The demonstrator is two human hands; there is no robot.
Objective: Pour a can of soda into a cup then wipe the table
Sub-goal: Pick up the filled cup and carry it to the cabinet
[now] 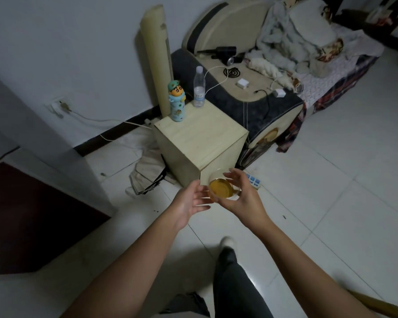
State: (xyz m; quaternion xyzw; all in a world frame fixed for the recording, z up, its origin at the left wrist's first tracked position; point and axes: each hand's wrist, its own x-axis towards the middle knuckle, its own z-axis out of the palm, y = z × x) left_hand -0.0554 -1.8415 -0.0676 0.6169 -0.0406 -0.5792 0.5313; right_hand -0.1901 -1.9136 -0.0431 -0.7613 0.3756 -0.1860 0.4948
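Pouring looks done: the cup point(223, 188), filled with orange soda, is gripped by the right hand point(241, 196) just off the tabletop's point(200, 131) near corner; left hand point(193, 200) open beside it; wiping remains

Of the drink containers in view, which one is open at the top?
The glass cup of orange drink held in the right hand. The clear water bottle and the cartoon-figure bottle on the wooden box are both capped.
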